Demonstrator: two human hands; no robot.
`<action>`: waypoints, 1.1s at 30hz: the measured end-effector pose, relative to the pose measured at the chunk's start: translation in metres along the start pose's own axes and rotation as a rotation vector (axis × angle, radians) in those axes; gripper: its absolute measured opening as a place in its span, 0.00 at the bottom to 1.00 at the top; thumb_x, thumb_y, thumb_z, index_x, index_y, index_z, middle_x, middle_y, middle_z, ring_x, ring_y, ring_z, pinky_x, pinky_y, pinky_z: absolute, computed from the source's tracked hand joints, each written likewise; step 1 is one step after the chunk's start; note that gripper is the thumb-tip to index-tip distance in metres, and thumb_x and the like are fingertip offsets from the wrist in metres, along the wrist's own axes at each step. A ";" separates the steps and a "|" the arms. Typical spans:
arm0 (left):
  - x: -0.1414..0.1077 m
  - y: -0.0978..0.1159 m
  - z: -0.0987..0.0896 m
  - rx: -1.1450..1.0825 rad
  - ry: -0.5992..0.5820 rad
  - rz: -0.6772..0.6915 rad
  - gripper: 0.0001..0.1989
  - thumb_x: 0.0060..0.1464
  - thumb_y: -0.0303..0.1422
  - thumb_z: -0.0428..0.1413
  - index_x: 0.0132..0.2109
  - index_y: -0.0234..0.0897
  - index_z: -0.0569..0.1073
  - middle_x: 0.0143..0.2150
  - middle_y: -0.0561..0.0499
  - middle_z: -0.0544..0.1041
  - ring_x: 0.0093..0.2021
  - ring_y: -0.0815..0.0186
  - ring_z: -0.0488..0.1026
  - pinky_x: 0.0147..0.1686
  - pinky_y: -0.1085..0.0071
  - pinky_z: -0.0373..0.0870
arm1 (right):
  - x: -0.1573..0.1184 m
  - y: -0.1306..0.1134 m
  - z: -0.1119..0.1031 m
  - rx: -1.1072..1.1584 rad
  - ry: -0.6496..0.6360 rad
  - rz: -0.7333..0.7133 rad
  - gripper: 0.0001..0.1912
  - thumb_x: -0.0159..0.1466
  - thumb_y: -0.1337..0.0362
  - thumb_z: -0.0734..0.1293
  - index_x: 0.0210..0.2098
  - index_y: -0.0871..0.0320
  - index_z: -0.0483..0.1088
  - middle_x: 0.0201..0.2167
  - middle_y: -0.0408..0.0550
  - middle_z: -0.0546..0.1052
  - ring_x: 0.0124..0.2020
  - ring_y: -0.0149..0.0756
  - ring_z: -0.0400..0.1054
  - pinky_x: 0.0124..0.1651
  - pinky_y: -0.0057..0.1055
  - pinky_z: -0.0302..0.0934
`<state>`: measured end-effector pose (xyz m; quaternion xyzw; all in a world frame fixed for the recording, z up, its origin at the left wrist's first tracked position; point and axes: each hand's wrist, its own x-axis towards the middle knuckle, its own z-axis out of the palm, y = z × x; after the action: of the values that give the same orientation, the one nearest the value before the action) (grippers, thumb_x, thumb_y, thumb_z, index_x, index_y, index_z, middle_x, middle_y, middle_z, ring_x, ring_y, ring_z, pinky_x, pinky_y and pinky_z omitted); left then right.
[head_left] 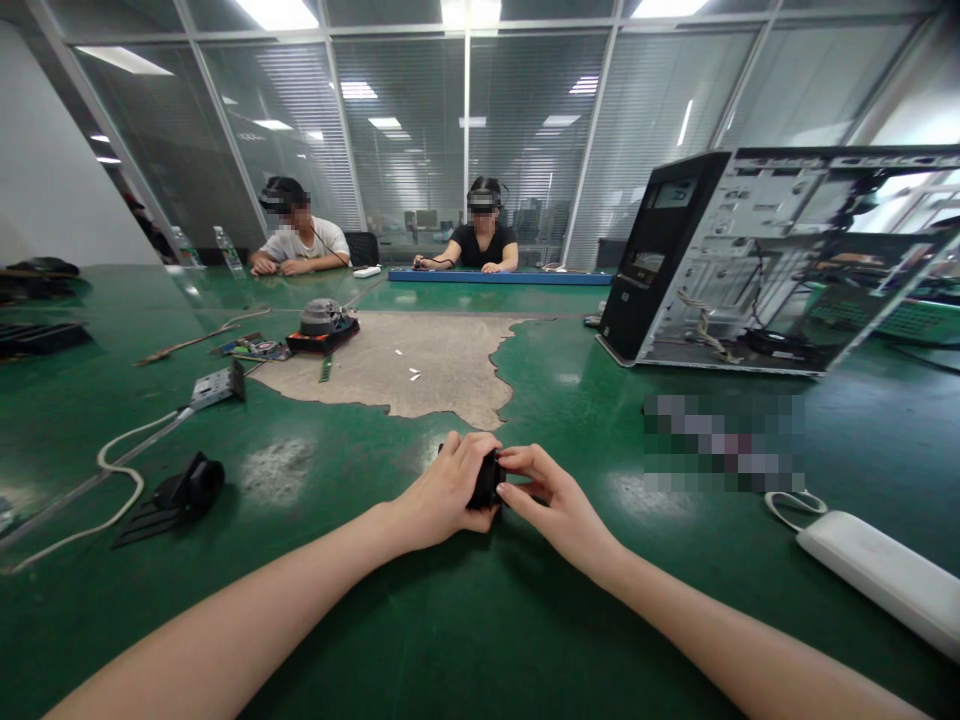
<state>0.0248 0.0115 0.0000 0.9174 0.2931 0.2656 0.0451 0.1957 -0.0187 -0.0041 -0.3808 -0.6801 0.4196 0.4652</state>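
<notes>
A small black blocky object (487, 480) is between my hands, low over the green tabletop; its kind cannot be made out because my fingers cover much of it. My left hand (448, 488) wraps over it from the left, with the thumb along its near side. From the other side, my right hand (551, 497) pinches the object's right end between thumb and fingertips. Beyond my hands lies a bare tan patch (435, 365) where the green surface is torn away.
An open computer case (667, 260) stands at the right, near a white power adapter (885, 570). On the left are a black part with a round opening (199, 485), a metal bracket (217, 384) with cable, and a cooler with fan (322, 325). Two people (484, 240) sit across the table.
</notes>
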 end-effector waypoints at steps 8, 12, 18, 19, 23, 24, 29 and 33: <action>-0.001 -0.001 0.002 -0.009 0.006 -0.012 0.30 0.42 0.26 0.54 0.52 0.34 0.51 0.49 0.44 0.62 0.43 0.58 0.58 0.45 0.61 0.59 | -0.001 -0.001 0.001 -0.054 0.008 0.050 0.12 0.57 0.68 0.63 0.41 0.56 0.61 0.40 0.47 0.69 0.43 0.35 0.67 0.43 0.34 0.65; -0.001 -0.001 0.001 -0.014 -0.003 -0.022 0.32 0.41 0.26 0.55 0.53 0.34 0.51 0.49 0.43 0.61 0.43 0.58 0.58 0.45 0.61 0.60 | -0.003 -0.003 0.000 -0.130 0.103 -0.007 0.11 0.53 0.70 0.65 0.37 0.57 0.63 0.36 0.46 0.68 0.40 0.35 0.66 0.43 0.34 0.65; 0.000 0.000 0.002 -0.007 0.003 -0.019 0.31 0.42 0.27 0.55 0.52 0.35 0.51 0.49 0.43 0.62 0.44 0.57 0.58 0.45 0.60 0.60 | 0.002 -0.001 -0.004 0.038 0.124 0.150 0.12 0.52 0.64 0.66 0.36 0.57 0.64 0.37 0.47 0.72 0.40 0.37 0.69 0.43 0.36 0.64; 0.000 0.000 0.002 -0.006 0.007 -0.012 0.31 0.42 0.27 0.55 0.53 0.35 0.51 0.49 0.43 0.62 0.44 0.57 0.58 0.45 0.60 0.60 | 0.005 -0.001 -0.004 0.070 0.088 0.163 0.13 0.52 0.64 0.67 0.36 0.58 0.65 0.38 0.47 0.72 0.40 0.37 0.69 0.44 0.36 0.63; -0.001 0.000 0.004 -0.001 0.013 -0.011 0.31 0.43 0.27 0.54 0.53 0.35 0.49 0.49 0.43 0.61 0.45 0.57 0.58 0.45 0.59 0.60 | 0.013 -0.002 -0.004 0.098 0.016 0.233 0.13 0.50 0.63 0.69 0.35 0.60 0.68 0.33 0.46 0.74 0.36 0.36 0.70 0.45 0.37 0.63; -0.001 0.000 0.004 0.000 0.011 -0.016 0.31 0.43 0.27 0.54 0.53 0.36 0.49 0.49 0.43 0.61 0.44 0.57 0.58 0.45 0.59 0.60 | 0.013 -0.002 -0.004 0.098 0.020 0.257 0.13 0.50 0.63 0.68 0.35 0.60 0.68 0.33 0.47 0.75 0.35 0.36 0.70 0.44 0.37 0.63; 0.000 0.001 0.003 -0.018 0.008 -0.034 0.30 0.42 0.27 0.54 0.53 0.35 0.50 0.49 0.43 0.61 0.44 0.57 0.58 0.45 0.59 0.60 | 0.007 -0.003 -0.001 0.078 0.016 0.198 0.11 0.52 0.63 0.67 0.35 0.58 0.66 0.35 0.46 0.73 0.38 0.36 0.70 0.43 0.34 0.65; 0.001 -0.001 0.003 -0.044 0.002 -0.050 0.31 0.40 0.26 0.54 0.52 0.36 0.51 0.48 0.44 0.61 0.43 0.58 0.58 0.44 0.60 0.60 | -0.001 -0.004 0.002 0.059 0.009 0.080 0.13 0.53 0.66 0.67 0.38 0.55 0.63 0.40 0.45 0.69 0.43 0.35 0.67 0.45 0.32 0.65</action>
<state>0.0263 0.0126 -0.0022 0.9082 0.3100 0.2718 0.0717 0.1940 -0.0212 -0.0015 -0.3957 -0.6496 0.4561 0.4621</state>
